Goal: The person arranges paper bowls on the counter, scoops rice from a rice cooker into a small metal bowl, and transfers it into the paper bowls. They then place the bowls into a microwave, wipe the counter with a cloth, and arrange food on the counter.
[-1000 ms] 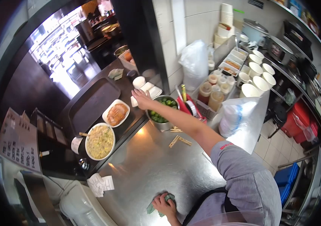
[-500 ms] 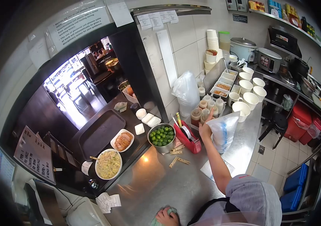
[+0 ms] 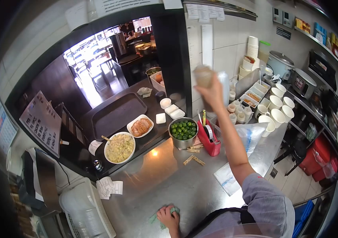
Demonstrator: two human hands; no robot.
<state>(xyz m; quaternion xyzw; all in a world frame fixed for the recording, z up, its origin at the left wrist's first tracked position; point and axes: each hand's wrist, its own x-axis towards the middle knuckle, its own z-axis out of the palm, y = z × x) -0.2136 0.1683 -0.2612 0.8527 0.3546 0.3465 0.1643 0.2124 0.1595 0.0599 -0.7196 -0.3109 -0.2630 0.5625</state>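
My right hand point(image 3: 213, 94) is raised above the counter, wrapped round a sauce bottle point(image 3: 203, 75). The bottle is smeared by motion, with a brownish, cloudy look. Several more sauce bottles point(image 3: 241, 116) stand behind my forearm, partly hidden. Low on the steel counter point(image 3: 149, 186), my left hand point(image 3: 167, 216) is closed over a crumpled green cloth point(image 3: 174, 210). Beyond the right hand's forearm lies a plastic bag point(image 3: 252, 133). A red tape dispenser point(image 3: 209, 141) and a pot of green citrus fruits point(image 3: 183, 131) are to its left.
A bowl of fried rice point(image 3: 119, 147), a dish of sliced meat point(image 3: 140, 125) and a dark tray point(image 3: 117, 113) sit on the pass ledge. Clothespins point(image 3: 194, 159) and paper slips point(image 3: 109, 187) lie on the counter. White paper cups point(image 3: 276, 116) stand at the right.
My right hand has lifted a sauce bottle from the group and carried it up and to the left. My left hand remains on the cloth. The camera view has shifted.
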